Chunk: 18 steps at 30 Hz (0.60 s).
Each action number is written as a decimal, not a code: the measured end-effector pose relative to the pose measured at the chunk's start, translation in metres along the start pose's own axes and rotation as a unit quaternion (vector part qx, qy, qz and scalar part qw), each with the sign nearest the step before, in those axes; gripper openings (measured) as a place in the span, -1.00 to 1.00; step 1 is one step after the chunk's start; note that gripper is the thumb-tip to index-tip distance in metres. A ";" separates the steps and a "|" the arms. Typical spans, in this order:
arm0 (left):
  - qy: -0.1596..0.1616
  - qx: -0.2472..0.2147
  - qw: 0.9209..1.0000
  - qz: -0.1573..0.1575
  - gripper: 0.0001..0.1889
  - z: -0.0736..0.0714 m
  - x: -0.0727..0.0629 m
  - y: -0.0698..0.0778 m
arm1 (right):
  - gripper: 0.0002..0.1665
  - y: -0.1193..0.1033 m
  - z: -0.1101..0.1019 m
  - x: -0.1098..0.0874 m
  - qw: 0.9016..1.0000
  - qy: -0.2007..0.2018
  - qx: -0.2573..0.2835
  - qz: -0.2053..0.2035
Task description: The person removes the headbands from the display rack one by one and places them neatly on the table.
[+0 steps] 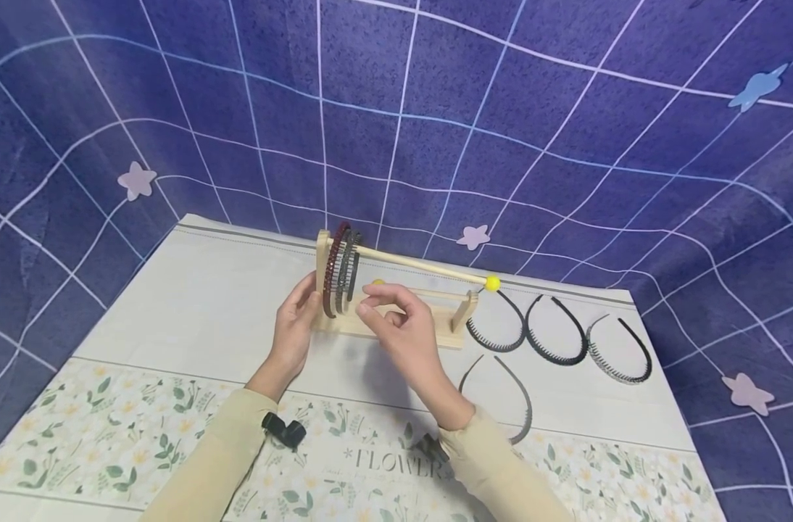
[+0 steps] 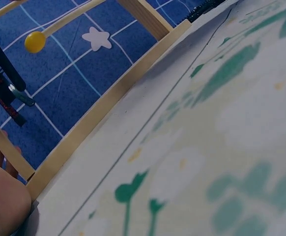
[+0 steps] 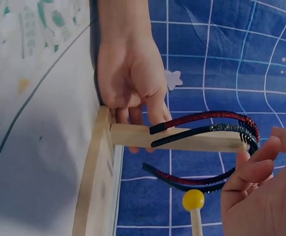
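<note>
A wooden headband stand (image 1: 364,328) has an upright at its left end, and my left hand (image 1: 294,330) grips that upright low down, fingers behind it in the right wrist view. On the stand's upper rod (image 1: 422,265) hang a dark red glittery headband (image 1: 332,275) and, beside it, a black headband with silver glitter (image 1: 341,279). My right hand (image 1: 406,330) is just right of these headbands, fingers loosely bent, with nothing visible held. In the right wrist view, its fingertips overlap the glittery headband's edge; whether they touch is unclear.
On the white table cover (image 1: 175,304), three dark toothed headbands, one a black headband (image 1: 556,357), lie in a row at the right. A grey headband (image 1: 525,406) lies nearer, by the right forearm. The upper rod ends in a yellow ball (image 1: 493,283). A blue gridded cloth (image 1: 370,145) hangs behind.
</note>
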State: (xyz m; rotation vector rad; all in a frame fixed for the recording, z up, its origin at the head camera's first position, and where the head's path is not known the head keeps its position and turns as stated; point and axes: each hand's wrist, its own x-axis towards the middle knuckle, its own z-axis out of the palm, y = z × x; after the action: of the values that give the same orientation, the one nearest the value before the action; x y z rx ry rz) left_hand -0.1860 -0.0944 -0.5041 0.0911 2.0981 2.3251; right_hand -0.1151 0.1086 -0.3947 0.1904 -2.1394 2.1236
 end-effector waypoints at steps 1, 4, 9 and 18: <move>0.000 0.000 1.000 0.001 -0.40 0.000 0.000 0.000 | -0.61 -0.001 0.002 0.001 1.000 -0.003 -0.004 0.003; 0.001 -0.004 1.000 0.002 -0.40 0.000 0.000 0.000 | -0.57 -0.003 0.007 0.005 1.000 -0.011 -0.009 0.010; -0.001 -0.005 1.000 -0.002 -0.41 0.000 0.000 0.000 | -0.54 -0.007 0.013 0.013 1.000 -0.020 -0.010 0.014; -0.002 -0.004 1.000 0.003 -0.41 0.000 0.001 0.000 | -0.55 -0.006 0.020 0.025 0.999 -0.028 -0.025 0.013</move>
State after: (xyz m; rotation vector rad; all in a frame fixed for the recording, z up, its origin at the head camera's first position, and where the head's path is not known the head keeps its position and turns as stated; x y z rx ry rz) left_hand -0.1866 -0.0941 -0.5040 0.1012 2.0907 2.3337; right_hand -0.1383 0.0886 -0.3847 0.2227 -2.2348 2.1010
